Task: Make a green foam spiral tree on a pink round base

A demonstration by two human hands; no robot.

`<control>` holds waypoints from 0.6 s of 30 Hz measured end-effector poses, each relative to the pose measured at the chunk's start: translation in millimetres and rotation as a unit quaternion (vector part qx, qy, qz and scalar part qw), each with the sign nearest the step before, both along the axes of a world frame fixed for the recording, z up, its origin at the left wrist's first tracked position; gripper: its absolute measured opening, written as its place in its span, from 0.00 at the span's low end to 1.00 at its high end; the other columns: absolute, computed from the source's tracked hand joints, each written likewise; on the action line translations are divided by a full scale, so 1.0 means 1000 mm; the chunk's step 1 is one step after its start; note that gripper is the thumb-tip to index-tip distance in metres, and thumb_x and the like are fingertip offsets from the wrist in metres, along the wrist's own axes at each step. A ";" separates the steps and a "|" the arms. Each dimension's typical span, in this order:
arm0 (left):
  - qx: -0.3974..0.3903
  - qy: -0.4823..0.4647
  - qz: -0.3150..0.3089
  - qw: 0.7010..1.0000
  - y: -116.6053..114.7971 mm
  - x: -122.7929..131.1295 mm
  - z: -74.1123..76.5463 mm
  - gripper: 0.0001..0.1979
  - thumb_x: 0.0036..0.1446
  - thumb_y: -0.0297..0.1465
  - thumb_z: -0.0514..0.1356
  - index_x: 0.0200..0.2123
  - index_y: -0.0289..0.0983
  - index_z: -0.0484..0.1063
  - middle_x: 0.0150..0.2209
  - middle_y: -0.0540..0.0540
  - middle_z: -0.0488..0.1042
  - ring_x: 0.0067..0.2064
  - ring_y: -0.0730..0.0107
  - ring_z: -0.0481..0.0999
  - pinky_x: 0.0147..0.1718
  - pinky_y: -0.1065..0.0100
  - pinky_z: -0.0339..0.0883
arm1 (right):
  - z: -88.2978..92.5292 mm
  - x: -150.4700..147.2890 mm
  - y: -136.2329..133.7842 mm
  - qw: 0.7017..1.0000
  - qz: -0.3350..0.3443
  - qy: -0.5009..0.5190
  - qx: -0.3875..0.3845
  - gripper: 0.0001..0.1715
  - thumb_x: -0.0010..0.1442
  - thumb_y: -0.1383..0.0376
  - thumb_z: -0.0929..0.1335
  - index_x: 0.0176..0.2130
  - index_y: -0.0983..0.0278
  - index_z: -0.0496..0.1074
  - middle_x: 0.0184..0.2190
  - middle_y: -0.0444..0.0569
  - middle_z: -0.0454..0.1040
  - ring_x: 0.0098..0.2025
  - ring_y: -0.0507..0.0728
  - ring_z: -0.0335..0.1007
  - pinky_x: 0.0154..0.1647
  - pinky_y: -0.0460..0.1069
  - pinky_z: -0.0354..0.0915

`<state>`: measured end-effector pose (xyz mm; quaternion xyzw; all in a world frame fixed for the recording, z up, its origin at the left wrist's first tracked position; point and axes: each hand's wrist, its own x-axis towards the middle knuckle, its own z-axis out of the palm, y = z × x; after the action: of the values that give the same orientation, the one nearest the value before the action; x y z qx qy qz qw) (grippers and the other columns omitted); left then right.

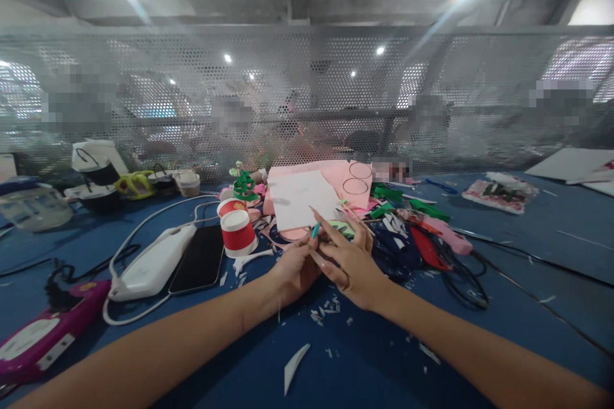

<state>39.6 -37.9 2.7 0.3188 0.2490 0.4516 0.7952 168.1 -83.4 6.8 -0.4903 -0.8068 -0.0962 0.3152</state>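
My left hand [295, 268] and my right hand [355, 265] meet over the blue table, in front of a sheet of white paper [304, 198]. The left fingers are curled closed, with a teal nail showing; whatever they hold is hidden. Spread apart, the right fingers reach over to the left fingertips, and I see nothing held in them. Just behind the right hand lies a green and white oval piece [341, 228]. Pink paper [357, 182] with two drawn circles lies under the white sheet. Small white paper scraps [326, 311] are scattered below my hands.
Left stand red-and-white paper cups [238, 234], a black phone [197, 260], a white power bank or adapter [153, 263] with a cable, and a purple power strip [52, 332]. Right lie a pink glue gun [446, 233] and black cords [465, 287]. A perforated screen [297, 96] closes the back.
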 end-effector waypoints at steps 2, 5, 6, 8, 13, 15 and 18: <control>-0.003 -0.001 -0.003 1.000 0.000 0.000 0.000 0.05 0.56 0.25 0.58 0.33 0.33 0.74 0.33 0.44 0.76 0.32 0.72 0.74 0.38 0.70 0.68 | 0.003 0.002 -0.001 1.000 -0.006 -0.014 0.022 0.31 0.62 0.45 0.53 0.45 0.55 0.74 0.66 0.40 0.48 0.65 0.72 0.29 0.59 0.72 0.38; -0.017 -0.005 0.004 1.000 -0.002 0.001 0.002 0.05 0.55 0.24 0.57 0.30 0.33 0.74 0.33 0.44 0.76 0.34 0.71 0.75 0.41 0.68 0.69 | 0.005 0.003 -0.001 0.999 -0.008 -0.036 0.039 0.27 0.61 0.45 0.56 0.43 0.55 0.75 0.66 0.37 0.47 0.65 0.73 0.27 0.60 0.73 0.36; -0.021 -0.006 0.005 1.000 -0.003 0.001 0.002 0.05 0.55 0.23 0.57 0.29 0.33 0.73 0.33 0.43 0.76 0.34 0.70 0.75 0.41 0.68 0.69 | 0.005 0.002 0.000 0.998 -0.011 -0.042 0.046 0.26 0.60 0.45 0.58 0.42 0.55 0.76 0.66 0.36 0.48 0.65 0.73 0.28 0.60 0.73 0.35; -0.019 -0.003 0.001 1.000 -0.004 0.000 0.002 0.05 0.54 0.22 0.58 0.28 0.32 0.73 0.32 0.43 0.76 0.34 0.70 0.76 0.41 0.68 0.68 | 0.004 0.002 0.001 0.996 -0.018 -0.051 0.066 0.23 0.59 0.46 0.61 0.39 0.55 0.77 0.65 0.35 0.50 0.65 0.73 0.29 0.60 0.73 0.33; 0.004 0.031 -0.043 0.999 -0.005 -0.003 0.001 0.04 0.52 0.22 0.59 0.29 0.30 0.74 0.26 0.43 0.74 0.28 0.70 0.74 0.34 0.70 0.67 | 0.006 0.002 0.001 0.993 -0.017 -0.064 0.099 0.18 0.59 0.52 0.62 0.32 0.57 0.77 0.64 0.33 0.53 0.65 0.73 0.32 0.60 0.73 0.32; 0.007 0.032 -0.068 0.997 -0.005 -0.004 0.001 0.03 0.52 0.22 0.60 0.28 0.30 0.73 0.25 0.43 0.74 0.28 0.71 0.74 0.33 0.70 0.67 | 0.008 0.003 0.000 0.992 -0.012 -0.070 0.109 0.18 0.59 0.53 0.63 0.30 0.57 0.77 0.64 0.32 0.53 0.65 0.73 0.32 0.60 0.73 0.33; 0.018 0.026 -0.099 0.995 -0.007 -0.005 0.002 0.01 0.51 0.23 0.61 0.28 0.30 0.73 0.26 0.44 0.74 0.28 0.71 0.74 0.33 0.70 0.66 | 0.010 0.004 -0.002 0.989 -0.010 -0.082 0.120 0.18 0.60 0.54 0.63 0.30 0.58 0.78 0.64 0.30 0.52 0.64 0.73 0.32 0.61 0.71 0.34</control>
<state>34.9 -45.0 4.7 0.3673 0.2287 0.3668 0.8236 172.3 -85.2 16.6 -0.4474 -0.8075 -0.2355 0.3038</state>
